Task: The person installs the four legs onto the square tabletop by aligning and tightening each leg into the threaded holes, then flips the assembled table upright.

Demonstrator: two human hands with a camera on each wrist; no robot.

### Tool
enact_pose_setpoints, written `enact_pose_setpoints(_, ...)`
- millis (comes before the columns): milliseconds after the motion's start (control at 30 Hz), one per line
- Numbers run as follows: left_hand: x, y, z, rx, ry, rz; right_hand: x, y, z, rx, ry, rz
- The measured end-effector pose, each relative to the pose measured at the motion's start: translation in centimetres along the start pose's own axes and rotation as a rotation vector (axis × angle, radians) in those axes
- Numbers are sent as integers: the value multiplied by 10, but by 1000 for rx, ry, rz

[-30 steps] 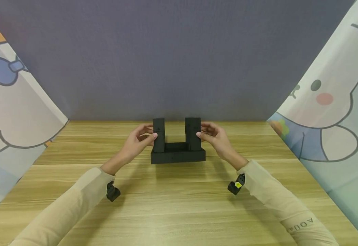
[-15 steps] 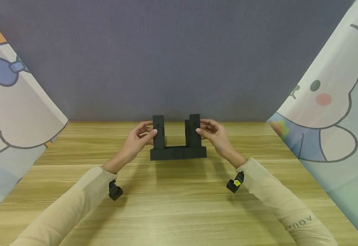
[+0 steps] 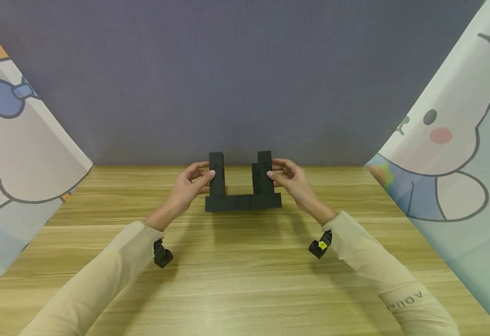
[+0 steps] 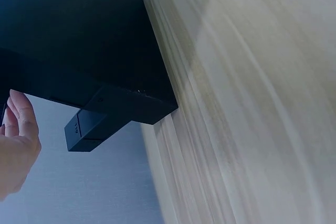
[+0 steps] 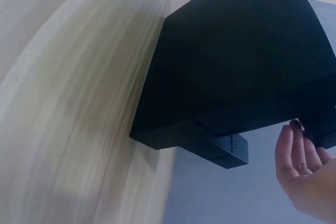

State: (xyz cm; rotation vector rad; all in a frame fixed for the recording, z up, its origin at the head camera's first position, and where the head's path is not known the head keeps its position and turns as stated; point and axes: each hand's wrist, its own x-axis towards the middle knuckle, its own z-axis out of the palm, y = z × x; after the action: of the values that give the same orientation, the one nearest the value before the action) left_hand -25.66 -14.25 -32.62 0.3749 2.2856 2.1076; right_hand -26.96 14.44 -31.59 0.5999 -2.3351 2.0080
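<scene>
A black U-shaped object [image 3: 221,203], with a low flat base and two upright posts, is held near the back of the table. My left hand [image 3: 188,186] pinches the left post [image 3: 217,179], thumb on its front and fingers at its outer side. The right post [image 3: 266,175] is pinched the same way by my right hand [image 3: 294,183]. Both wrist views show a broad dark flat face [image 4: 79,30] of the object, tilted over the wood. Whether any edge touches the table, I cannot tell.
A wood-grain table [image 3: 236,289] spreads under both arms. Behind it rises a grey-blue panel [image 3: 236,84]. Cartoon-printed sheets [image 3: 450,140] stand along the left and right sides. A small black device sits on each wrist.
Both hands have raised the black object slightly, and it has tilted so that less of the base's inside shows. Their grip on the posts stays the same.
</scene>
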Motion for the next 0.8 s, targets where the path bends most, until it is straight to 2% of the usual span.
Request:
enact_pose_setpoints(367,9,0,-1,-17,-3,-18,-10,0,-5,-68,-75,-41)
enact_pose_setpoints(667,14,0,-2,-1,32,-41,-15,5,-7,-82,-130,-19)
enact_pose_setpoints(800,17,-1,-3,-3,30,-52,-14,6,-6,-73,-127,-12)
